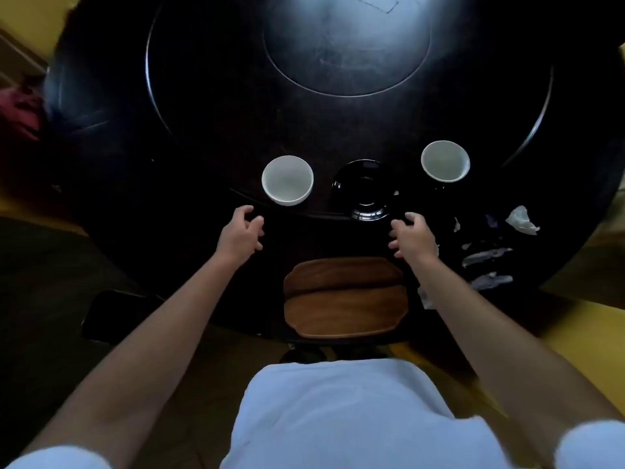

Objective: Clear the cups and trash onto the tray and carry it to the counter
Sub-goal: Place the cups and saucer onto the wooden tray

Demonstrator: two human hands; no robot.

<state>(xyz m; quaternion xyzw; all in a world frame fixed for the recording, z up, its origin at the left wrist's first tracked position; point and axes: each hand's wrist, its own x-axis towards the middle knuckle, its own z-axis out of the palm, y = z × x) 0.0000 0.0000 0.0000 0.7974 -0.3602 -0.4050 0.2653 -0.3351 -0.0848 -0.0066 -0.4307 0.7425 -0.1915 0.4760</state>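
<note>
A brown wooden tray (345,313) lies empty at the near edge of the round dark table (203,123). Beyond it stand a white cup (287,180) on the left, a black saucer (367,189) in the middle and a second white cup (445,161) on the right. Crumpled white paper (522,221) and torn wrappers (487,257) lie to the right of the tray. My left hand (240,233) hovers just below the left cup, fingers apart, holding nothing. My right hand (413,236) hovers beside the saucer's near right edge, fingers apart and empty.
The table has a raised inner disc (345,49) at its centre. A dark chair seat (115,316) sits low on the left. Yellow floor (588,336) shows to the right, and something red (20,113) lies at the far left.
</note>
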